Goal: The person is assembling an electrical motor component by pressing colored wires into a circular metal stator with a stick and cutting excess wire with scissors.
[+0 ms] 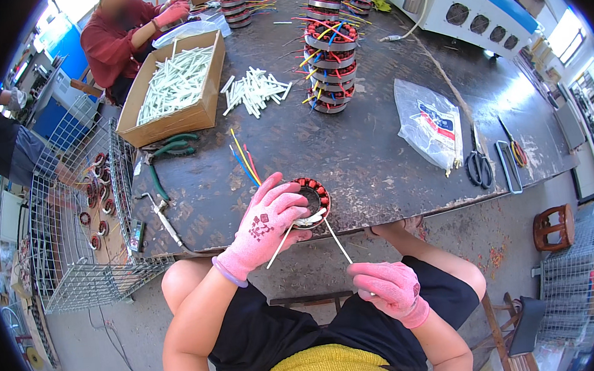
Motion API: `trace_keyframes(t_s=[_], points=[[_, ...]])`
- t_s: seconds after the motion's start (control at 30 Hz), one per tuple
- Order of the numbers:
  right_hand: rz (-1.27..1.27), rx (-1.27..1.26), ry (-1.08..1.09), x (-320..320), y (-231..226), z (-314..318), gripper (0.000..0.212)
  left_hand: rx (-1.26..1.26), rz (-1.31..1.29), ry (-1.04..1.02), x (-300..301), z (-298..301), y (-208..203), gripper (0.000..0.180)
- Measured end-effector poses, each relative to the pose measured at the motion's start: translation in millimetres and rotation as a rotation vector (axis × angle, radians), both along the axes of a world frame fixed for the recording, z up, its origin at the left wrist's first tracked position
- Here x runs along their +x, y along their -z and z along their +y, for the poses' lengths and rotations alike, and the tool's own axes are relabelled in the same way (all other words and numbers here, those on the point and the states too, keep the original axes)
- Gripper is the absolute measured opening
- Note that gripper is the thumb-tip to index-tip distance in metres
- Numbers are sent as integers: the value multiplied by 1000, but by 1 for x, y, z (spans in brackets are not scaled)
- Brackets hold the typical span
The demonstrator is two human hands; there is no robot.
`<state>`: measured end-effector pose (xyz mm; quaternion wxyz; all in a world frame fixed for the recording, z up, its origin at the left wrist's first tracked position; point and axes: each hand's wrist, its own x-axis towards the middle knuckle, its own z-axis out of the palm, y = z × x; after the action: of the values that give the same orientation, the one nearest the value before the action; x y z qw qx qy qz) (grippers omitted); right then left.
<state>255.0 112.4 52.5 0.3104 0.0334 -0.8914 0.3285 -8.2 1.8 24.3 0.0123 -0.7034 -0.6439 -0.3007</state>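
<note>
My left hand [266, 221], in a pink glove, is closed round the near left side of a motor stator [319, 192] at the table's front edge. Red windings line the stator's ring, and blue, yellow and red lead wires [245, 158] stick out beyond my fingers. White material lies along its near rim. One thin white cord [337, 240] runs from there to the pinched fingers of my right hand [389, 288], also gloved in pink, over my lap. Another white cord end [279, 247] hangs below my left hand.
Finished-looking stators stand in a stack [332, 69] farther back. White sleeves fill a cardboard box [209, 109] and lie in a pile [255, 92] beside it. Green-handled pliers [158, 169], a plastic bag [428, 124] and black scissors [478, 167] lie around. A co-worker [116, 43] sits across, far left.
</note>
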Motion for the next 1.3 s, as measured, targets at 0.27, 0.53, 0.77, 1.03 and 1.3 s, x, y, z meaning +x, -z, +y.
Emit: trace_keyframes(t_s=[0.27, 0.53, 0.77, 1.03, 1.3], points=[[-12, -6, -11, -1, -3, -6, 33, -15, -41, 8, 1, -1, -5, 42], [-17, -6, -19, -6, 0, -4, 35, -21, -45, 15, 3, 0, -6, 40], [-44, -52, -25, -16, 6, -1, 38, -16, -16, -13, 3, 0, -7, 40], [-85, -206, 13, -42, 24, -1, 32, 1, 53, -110, 6, 0, -3, 45], [-48, -287, 53, -53, 47, -4, 39, 41, 45, -205, 12, -4, 3, 46]])
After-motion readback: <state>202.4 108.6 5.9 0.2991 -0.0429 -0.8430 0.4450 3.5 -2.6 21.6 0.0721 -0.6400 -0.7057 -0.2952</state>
